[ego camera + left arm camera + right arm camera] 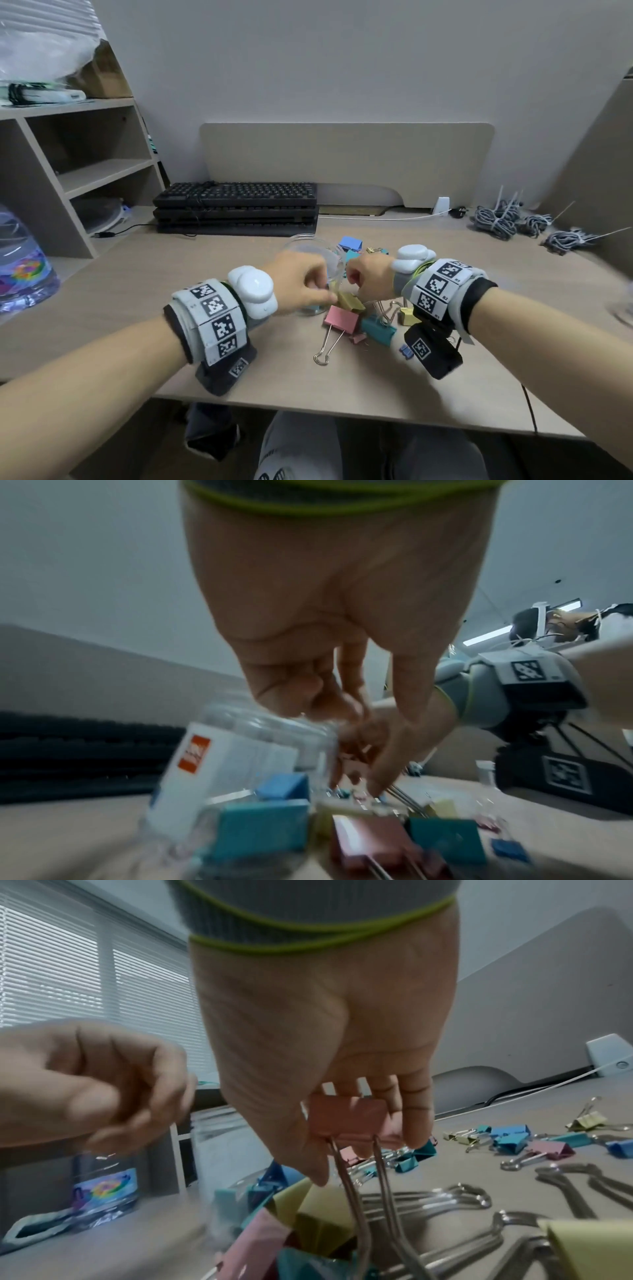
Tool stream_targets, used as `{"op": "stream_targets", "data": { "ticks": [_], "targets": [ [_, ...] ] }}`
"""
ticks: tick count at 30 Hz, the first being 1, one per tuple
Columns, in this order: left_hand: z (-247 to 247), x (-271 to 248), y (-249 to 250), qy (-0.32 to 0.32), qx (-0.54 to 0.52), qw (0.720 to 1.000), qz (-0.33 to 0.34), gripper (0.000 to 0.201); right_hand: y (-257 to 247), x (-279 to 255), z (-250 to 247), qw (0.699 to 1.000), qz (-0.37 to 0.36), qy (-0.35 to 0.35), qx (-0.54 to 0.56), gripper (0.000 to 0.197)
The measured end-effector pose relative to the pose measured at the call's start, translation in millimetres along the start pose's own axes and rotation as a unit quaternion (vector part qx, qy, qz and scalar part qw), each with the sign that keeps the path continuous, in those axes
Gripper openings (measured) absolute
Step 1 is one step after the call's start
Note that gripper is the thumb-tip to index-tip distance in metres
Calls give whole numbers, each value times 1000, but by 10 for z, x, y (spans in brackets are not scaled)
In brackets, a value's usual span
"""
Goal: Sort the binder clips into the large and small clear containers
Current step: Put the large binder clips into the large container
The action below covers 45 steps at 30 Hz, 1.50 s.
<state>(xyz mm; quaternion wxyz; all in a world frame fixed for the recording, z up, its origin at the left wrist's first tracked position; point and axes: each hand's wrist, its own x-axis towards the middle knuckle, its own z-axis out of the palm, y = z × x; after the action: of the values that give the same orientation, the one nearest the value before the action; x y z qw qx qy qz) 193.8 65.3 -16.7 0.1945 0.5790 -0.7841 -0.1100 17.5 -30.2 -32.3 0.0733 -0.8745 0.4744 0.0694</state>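
The right hand (329,1031) pinches a pink clip (346,1118) between thumb and fingers (414,1118), body uppermost, its wire handles hanging straight down over the pile of clips (363,318) on the desk (171,274). The left hand (301,284) curls its fingers at the rim of the clear container (315,253), which tilts toward the right hand; what they pinch, I cannot tell. In the container lie teal and blue clips (263,826).

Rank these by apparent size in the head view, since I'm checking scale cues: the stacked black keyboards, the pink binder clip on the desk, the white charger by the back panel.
1. Stacked black keyboards, clearly largest.
2. Pink binder clip.
3. White charger, smallest, though it sits farther from the camera, so that gap is unsure.
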Motion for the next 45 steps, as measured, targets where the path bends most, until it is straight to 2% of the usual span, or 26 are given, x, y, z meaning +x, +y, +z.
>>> {"op": "stream_targets", "data": {
  "ticks": [1, 3, 8, 10, 15, 19, 23, 27, 29, 32, 34, 38, 45],
  "targets": [
    [76, -13, 54, -56, 27, 998, -3, 25, -30, 2, 28, 1000, -8, -4, -10, 19],
    [237, -29, 118, -122, 87, 989, -3, 32, -84, 3, 101, 999, -15, -6, -34, 18],
    [524, 12, 114, -160, 157, 975, 2, 59, -71, -11, 165, 999, -35, -36, -13, 28],
    [577, 21, 128, -154, 182, 971, 1, 58, -51, -17, 154, 999, -39, -31, -21, 26],
    [631, 50, 144, -147, 195, 970, -10, 52, -136, -3, 164, 991, -21, -52, -118, 29],
    [583, 24, 129, -138, 164, 977, -18, 52, -170, -25, 163, 987, -30, -70, -139, 30],
    [310, -9, 175, -88, 93, 992, -11, 42, -103, -57, 127, 997, 4, -48, -61, 36],
    [-155, 81, 190, 20, 50, 999, 3, 45, 39, -57, -6, 998, 57, 10, -3, 43],
    [-389, 168, 154, 74, 27, 997, -16, 40, 109, -64, -120, 995, 72, 40, 53, 40],
    [-568, 329, 20, 117, -9, 991, -62, 29, 183, -113, -309, 982, 93, 103, 125, 41],
    [-578, 442, -78, 116, 31, 988, -92, 28, 209, -127, -422, 971, 90, 143, 167, 41],
    [-486, 629, -202, 71, 114, 981, -140, 33, 173, -110, -594, 954, 65, 186, 227, 44],
    [-398, 817, -259, 36, 114, 982, -149, 36, 47, -60, -639, 952, 31, 196, 235, 46]
  ]
}}
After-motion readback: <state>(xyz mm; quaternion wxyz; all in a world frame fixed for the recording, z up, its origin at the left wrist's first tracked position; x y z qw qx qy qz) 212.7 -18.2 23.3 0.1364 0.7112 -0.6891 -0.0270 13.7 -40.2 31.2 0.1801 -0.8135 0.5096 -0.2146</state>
